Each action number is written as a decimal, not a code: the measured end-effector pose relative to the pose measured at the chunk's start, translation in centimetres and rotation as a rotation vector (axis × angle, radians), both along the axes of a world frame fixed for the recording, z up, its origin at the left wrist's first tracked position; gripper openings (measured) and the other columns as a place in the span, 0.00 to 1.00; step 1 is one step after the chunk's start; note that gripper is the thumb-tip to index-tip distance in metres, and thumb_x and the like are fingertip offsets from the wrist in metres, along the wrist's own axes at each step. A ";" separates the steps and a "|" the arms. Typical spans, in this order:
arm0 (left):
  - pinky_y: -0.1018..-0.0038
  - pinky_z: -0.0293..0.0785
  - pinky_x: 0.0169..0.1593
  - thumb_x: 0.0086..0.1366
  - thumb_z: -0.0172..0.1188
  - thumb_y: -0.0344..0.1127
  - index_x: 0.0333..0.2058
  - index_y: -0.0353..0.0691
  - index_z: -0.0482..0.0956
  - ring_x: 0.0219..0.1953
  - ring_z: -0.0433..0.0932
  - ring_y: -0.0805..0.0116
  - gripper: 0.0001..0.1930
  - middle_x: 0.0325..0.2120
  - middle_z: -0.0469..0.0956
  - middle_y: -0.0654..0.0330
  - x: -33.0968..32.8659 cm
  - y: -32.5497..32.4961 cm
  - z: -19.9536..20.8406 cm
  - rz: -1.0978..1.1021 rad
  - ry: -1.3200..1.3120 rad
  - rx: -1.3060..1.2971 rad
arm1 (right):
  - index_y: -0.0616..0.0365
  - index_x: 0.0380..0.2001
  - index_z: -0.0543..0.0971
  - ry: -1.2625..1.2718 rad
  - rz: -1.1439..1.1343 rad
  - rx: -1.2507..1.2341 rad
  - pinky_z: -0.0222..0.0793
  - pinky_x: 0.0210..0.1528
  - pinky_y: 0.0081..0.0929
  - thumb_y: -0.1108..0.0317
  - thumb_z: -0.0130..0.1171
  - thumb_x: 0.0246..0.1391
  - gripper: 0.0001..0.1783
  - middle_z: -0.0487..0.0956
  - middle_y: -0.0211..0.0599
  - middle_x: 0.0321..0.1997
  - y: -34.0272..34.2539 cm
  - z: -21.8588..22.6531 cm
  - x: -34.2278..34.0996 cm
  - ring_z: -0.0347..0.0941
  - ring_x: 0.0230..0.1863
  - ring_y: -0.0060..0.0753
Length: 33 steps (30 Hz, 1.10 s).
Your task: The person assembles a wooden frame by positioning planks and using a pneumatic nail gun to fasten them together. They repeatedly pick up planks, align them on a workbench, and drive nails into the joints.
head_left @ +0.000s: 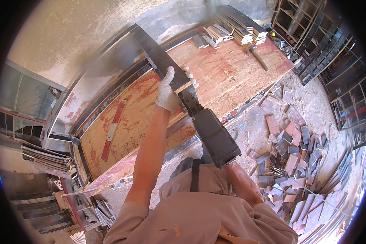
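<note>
My left hand (pixel 168 91), in a pale work glove, wraps round the end of a dark board (pixel 156 53). The thumb lies on the near side and the fingertips show at the far edge. This board forms one side of a large dark-faced wooden frame (pixel 97 87), tilted over the worktable. A black nail gun (pixel 215 136) has its nose at the board's end, just right of the glove; whether they touch I cannot tell. My right forearm (pixel 246 185) leads up to the gun's rear, whose body hides the right hand holding it.
On the reddish worktable (pixel 227 77) lie a red-and-white spirit level (pixel 113 130), a hammer (pixel 258 58) and stacked wood strips (pixel 238 30). Board offcuts (pixel 293 150) litter the floor to the right. More boards (pixel 49 160) are piled at left, and a wall (pixel 89 24) stands behind.
</note>
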<state>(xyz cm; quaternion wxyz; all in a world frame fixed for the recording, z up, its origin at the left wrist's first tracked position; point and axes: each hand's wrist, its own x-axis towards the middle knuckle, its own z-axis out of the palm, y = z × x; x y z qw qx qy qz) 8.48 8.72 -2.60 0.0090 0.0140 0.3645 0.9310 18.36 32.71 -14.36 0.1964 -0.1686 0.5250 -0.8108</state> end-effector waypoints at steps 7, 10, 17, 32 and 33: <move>0.53 0.76 0.55 0.76 0.48 0.57 0.54 0.33 0.74 0.41 0.80 0.54 0.28 0.37 0.80 0.54 -0.4 0.1 0.3 -0.031 0.016 0.019 | 0.56 0.52 0.79 0.015 -0.021 0.041 0.76 0.50 0.30 0.64 0.62 0.64 0.16 0.81 0.39 0.48 0.7 0.3 0.5 0.78 0.49 0.36; 0.54 0.76 0.55 0.75 0.49 0.57 0.54 0.33 0.74 0.40 0.81 0.55 0.28 0.36 0.80 0.54 0.2 0.0 0.6 0.017 -0.025 0.005 | 0.56 0.53 0.80 0.095 -0.025 0.162 0.76 0.51 0.31 0.64 0.62 0.64 0.16 0.81 0.40 0.49 2.7 1.6 0.1 0.78 0.50 0.37; 0.61 0.81 0.51 0.72 0.61 0.44 0.54 0.36 0.76 0.42 0.82 0.62 0.20 0.41 0.82 0.56 -2.0 -3.2 1.3 0.291 -0.267 -0.016 | 0.56 0.55 0.80 0.863 -0.238 0.697 0.77 0.53 0.31 0.64 0.63 0.64 0.18 0.82 0.40 0.51 6.2 7.0 -9.2 0.79 0.52 0.38; 0.70 0.78 0.43 0.64 0.71 0.42 0.43 0.34 0.83 0.37 0.82 0.66 0.17 0.36 0.84 0.60 -20.4 -24.9 0.9 0.601 -0.733 -0.427 | 0.61 0.58 0.77 0.257 0.854 0.471 0.67 0.55 0.34 0.64 0.55 0.69 0.19 0.75 0.38 0.52 -16.3 19.2 -44.4 0.71 0.51 0.32; 0.70 0.78 0.42 0.64 0.71 0.42 0.43 0.34 0.84 0.36 0.82 0.67 0.17 0.36 0.84 0.60 -20.4 -25.2 0.1 0.619 -0.756 -0.453 | 0.61 0.52 0.78 0.308 0.860 0.585 0.67 0.46 0.29 0.64 0.55 0.69 0.15 0.72 0.32 0.43 -19.1 21.7 -44.4 0.68 0.42 0.27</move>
